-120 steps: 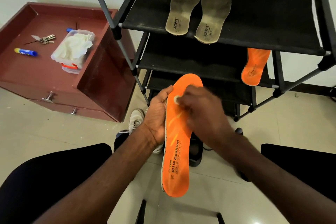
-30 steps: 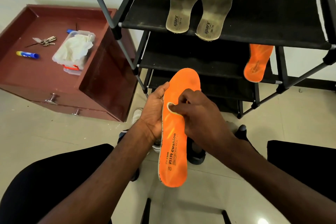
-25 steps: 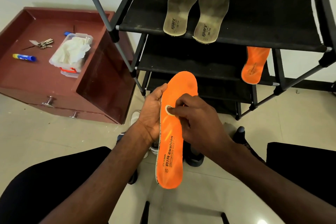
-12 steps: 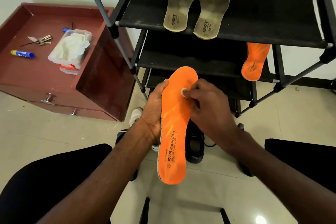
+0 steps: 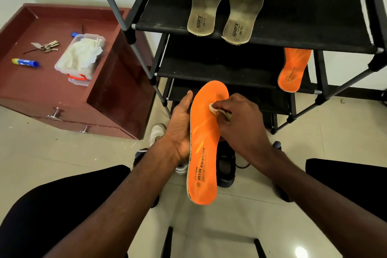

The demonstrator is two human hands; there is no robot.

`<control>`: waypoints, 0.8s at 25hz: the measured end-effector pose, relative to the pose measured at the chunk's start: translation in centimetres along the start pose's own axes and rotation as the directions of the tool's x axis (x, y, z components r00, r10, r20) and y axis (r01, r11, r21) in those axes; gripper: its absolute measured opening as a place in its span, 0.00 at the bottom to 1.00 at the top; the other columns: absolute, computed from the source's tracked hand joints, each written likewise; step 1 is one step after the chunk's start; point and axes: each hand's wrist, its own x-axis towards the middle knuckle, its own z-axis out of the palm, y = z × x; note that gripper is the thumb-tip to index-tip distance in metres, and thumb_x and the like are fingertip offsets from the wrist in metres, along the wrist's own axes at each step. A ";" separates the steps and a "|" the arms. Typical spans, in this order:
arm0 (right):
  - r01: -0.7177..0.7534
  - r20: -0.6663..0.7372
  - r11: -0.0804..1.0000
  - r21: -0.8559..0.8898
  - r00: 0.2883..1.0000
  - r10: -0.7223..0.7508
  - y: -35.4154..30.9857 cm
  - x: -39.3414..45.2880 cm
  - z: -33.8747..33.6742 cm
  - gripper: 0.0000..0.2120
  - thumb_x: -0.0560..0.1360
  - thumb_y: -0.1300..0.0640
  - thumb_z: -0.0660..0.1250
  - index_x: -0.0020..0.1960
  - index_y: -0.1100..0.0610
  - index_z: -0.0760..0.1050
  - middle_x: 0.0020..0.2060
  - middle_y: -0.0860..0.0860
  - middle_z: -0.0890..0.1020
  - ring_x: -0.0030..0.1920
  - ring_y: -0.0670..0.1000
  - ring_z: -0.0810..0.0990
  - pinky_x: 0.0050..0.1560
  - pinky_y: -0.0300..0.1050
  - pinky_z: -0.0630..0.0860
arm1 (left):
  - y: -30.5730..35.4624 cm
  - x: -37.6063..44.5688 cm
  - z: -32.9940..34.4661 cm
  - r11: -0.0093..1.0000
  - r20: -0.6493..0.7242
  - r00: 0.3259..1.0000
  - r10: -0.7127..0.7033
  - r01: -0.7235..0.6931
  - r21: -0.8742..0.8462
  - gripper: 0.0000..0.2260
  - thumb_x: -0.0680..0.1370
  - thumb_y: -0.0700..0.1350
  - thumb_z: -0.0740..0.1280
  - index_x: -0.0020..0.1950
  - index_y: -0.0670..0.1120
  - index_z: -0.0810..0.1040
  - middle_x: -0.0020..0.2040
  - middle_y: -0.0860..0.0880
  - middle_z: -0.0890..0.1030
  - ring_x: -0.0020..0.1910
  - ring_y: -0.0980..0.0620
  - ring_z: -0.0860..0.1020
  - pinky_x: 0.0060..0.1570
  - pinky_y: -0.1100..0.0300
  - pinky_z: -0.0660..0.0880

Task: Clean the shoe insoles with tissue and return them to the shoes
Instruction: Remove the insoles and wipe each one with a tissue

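An orange insole [image 5: 204, 153] printed "AIR cushion" stands nearly upright in front of me, toe end up. My left hand [image 5: 180, 125] grips its left edge at mid-length. My right hand [image 5: 240, 123] pinches a small wad of tissue [image 5: 215, 109] and presses it against the insole's upper part. A second orange insole [image 5: 293, 69] lies on the middle shelf at the right. Two dirty grey insoles [image 5: 224, 4] lie side by side on the top shelf. On the floor below my hands are a white shoe [image 5: 156, 134] and a black shoe [image 5: 225, 165], both partly hidden.
The black shoe rack [image 5: 293, 6] stands straight ahead. At the left, a maroon cabinet [image 5: 52, 90] carries a clear box of tissues [image 5: 81, 56], keys [image 5: 47, 46] and a blue tube [image 5: 25, 63]. My dark-clad knees frame the tiled floor [image 5: 345, 132].
My right hand has worked the tissue from the insole's middle up toward the toe end. The left hand keeps the same grip on the insole's edge.
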 end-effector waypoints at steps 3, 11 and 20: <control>-0.037 -0.057 0.999 -0.011 0.998 0.037 0.5 0.8 -0.8 0.17 0.78 0.62 0.69 0.66 0.55 0.82 0.52 0.51 0.80 0.49 0.48 0.79 0.50 0.42 0.77 | 0.0 -0.7 0.1 1.000 0.053 0.998 -0.017 0.016 0.022 0.32 0.82 0.67 0.58 0.66 0.41 0.82 0.54 0.39 0.85 0.50 0.41 0.85 0.53 0.45 0.84; -0.001 -0.053 1.000 0.008 0.999 0.001 0.0 0.1 -0.4 0.14 0.78 0.61 0.70 0.63 0.58 0.83 0.53 0.53 0.83 0.50 0.52 0.82 0.54 0.52 0.81 | -0.9 -0.4 0.9 0.999 0.066 0.998 -0.007 0.005 0.034 0.31 0.84 0.67 0.54 0.72 0.45 0.78 0.57 0.43 0.86 0.53 0.46 0.86 0.59 0.48 0.81; 0.194 0.025 0.968 -0.161 0.981 -0.193 0.1 0.1 -1.0 0.16 0.75 0.63 0.72 0.63 0.59 0.83 0.51 0.55 0.79 0.50 0.58 0.79 0.47 0.57 0.81 | -0.7 -0.2 0.6 0.997 0.041 0.999 -0.002 0.006 -0.080 0.29 0.85 0.64 0.54 0.70 0.43 0.78 0.55 0.41 0.87 0.51 0.44 0.87 0.55 0.48 0.84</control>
